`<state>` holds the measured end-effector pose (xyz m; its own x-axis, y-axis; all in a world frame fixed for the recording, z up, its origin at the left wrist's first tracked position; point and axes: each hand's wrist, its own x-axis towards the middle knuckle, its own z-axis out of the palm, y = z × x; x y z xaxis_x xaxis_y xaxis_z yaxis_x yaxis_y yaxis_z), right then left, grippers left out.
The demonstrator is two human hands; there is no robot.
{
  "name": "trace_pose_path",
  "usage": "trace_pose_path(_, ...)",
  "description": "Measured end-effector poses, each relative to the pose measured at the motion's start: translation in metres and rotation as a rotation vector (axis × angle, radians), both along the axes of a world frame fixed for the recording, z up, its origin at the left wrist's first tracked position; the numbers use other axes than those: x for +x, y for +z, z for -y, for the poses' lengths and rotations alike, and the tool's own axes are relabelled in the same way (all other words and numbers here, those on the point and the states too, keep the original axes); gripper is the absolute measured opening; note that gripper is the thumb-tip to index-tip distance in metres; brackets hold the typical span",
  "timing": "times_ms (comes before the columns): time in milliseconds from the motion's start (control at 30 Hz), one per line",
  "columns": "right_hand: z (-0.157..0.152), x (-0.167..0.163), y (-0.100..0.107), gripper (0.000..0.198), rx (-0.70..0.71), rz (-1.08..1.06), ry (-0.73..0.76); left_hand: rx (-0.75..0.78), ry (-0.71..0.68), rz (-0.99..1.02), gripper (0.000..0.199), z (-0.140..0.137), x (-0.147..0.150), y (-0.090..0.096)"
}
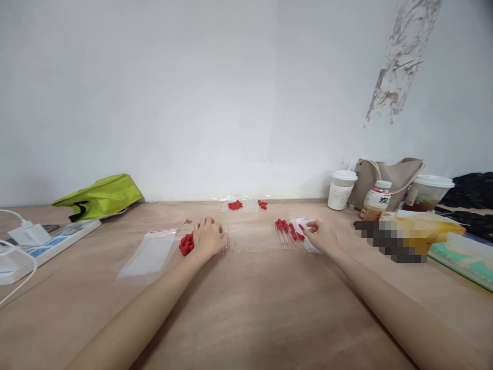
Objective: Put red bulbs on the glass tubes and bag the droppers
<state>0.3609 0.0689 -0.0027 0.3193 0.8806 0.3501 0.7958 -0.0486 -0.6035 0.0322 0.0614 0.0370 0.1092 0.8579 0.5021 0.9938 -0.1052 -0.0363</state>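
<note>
A row of thin clear glass tubes (252, 239) lies side by side on the table in front of me. At its right end several droppers with red rubber bulbs (284, 226) lie at a slant. My right hand (320, 235) is over a clear zip bag (313, 247), thumb and fingertips closed at a red-bulbed dropper (301, 227). Over the row's left end rests my left hand (209, 238), its fingers bent but apart; its fingertips are partly hidden. Against its left side is a pile of loose red rubber bulbs (186, 244).
Left of the bulbs lies a flat clear zip bag (148, 254). More red bulbs (234, 205) lie on clear plastic by the wall. A power strip (54, 249) and green bag (102, 198) are far left. Cups (340, 190), a bottle (375, 200) and a handbag (396, 177) stand right.
</note>
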Motion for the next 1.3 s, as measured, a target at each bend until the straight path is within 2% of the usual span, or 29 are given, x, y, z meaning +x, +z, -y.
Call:
trace_pose_path(100, 0.008, -0.006, 0.007, 0.027, 0.112, -0.057, 0.007, -0.037, 0.043, -0.013, 0.030, -0.018, 0.010, -0.002)
trace_pose_path(200, 0.020, -0.022, 0.011, 0.025, 0.184, -0.064, 0.088, -0.069, 0.068, -0.030, 0.034, -0.028, 0.018, -0.007)
trace_pose_path(300, 0.036, -0.045, 0.007, 0.022, 0.256, -0.023, 0.232, -0.095, 0.089, -0.041, 0.033, -0.031, 0.021, -0.009)
trace_pose_path(467, 0.066, -0.088, -0.004, 0.023, 0.361, 0.095, 0.587, -0.108, 0.102, -0.037, 0.025, -0.033, 0.025, -0.010)
trace_pose_path(533, 0.076, -0.100, -0.004, 0.022, 0.377, 0.098, 0.659, -0.104, 0.093, -0.031, 0.023, -0.033, 0.027, -0.009)
trace_pose_path(633, 0.084, -0.106, -0.002, 0.015, 0.386, 0.050, 0.686, -0.088, 0.048, -0.017, 0.022, -0.026, 0.031, -0.004)
trace_pose_path(733, 0.085, -0.101, -0.003, 0.007, 0.373, 0.000, 0.663, -0.066, -0.092, -0.008, 0.024, -0.004, 0.031, 0.002)
trace_pose_path(800, 0.084, -0.098, -0.005, 0.004, 0.366, -0.031, 0.660, -0.071, -0.249, -0.017, 0.021, 0.018, 0.025, 0.001)
trace_pose_path(867, 0.083, -0.096, -0.006, 0.007, 0.362, -0.041, 0.670, -0.085, -0.404, -0.021, 0.017, 0.040, 0.015, -0.006)
trace_pose_path(933, 0.084, -0.097, -0.006, 0.014, 0.362, -0.020, 0.693, -0.037, -0.641, 0.076, 0.019, 0.057, 0.002, -0.017)
trace_pose_path(1000, 0.086, -0.100, -0.005, 0.018, 0.367, 0.018, 0.724, -0.001, -0.774, 0.128, 0.015, 0.066, -0.008, -0.029)
trace_pose_path(1133, 0.087, -0.105, -0.006, 0.018, 0.372, 0.043, 0.778, 0.000, -0.837, 0.176, 0.017, 0.069, -0.013, -0.041)
trace_pose_path(1300, 0.087, -0.108, -0.009, 0.022, 0.363, 0.017, 0.869, -0.027, -0.856, 0.197, 0.017, 0.069, -0.004, -0.039)
